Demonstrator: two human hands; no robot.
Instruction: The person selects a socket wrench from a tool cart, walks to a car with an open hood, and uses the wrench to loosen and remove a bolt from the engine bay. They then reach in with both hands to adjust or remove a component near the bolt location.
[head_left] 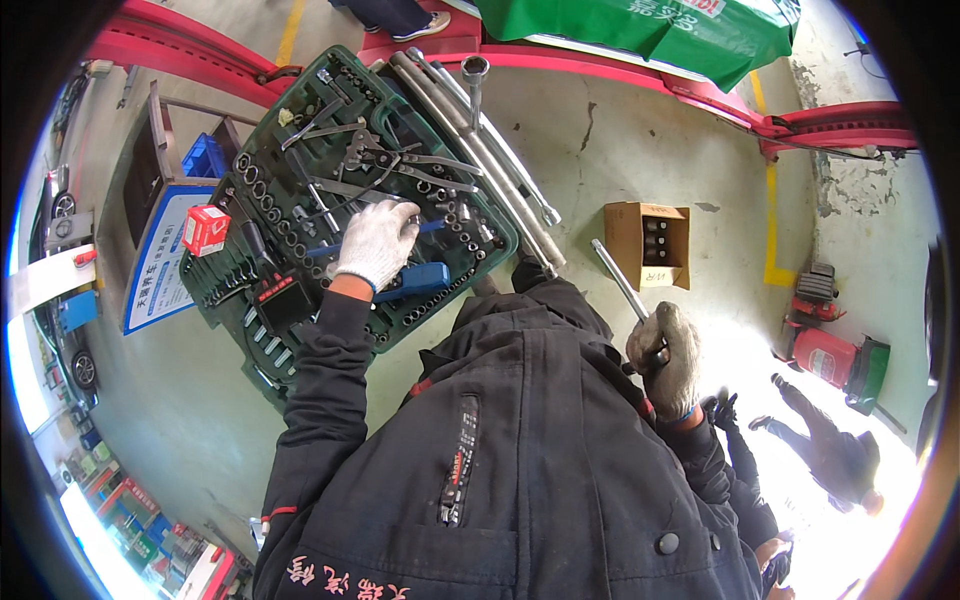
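Note:
My left hand (378, 243), in a whitish knitted glove, is over the large dark green socket set case (345, 68). Its fingers are curled around something small and dark at the fingertips, too hidden to name. Around it lie a blue-handled tool (415, 281), pliers (375, 158) and rows of sockets (266, 203). My right hand (672, 362), in a soiled glove, is closed around a long silver metal bar (618, 278). The bar points up and away to the left; its gripped end is mostly covered by the hand.
Long metal bars and a socket-ended wrench (475, 75) rest along the case's right edge. An open cardboard box (622, 235) with dark items stands on the floor. A red box (205, 230) sits at the case's left. Red lift arms (640, 75) cross behind; people are at lower right.

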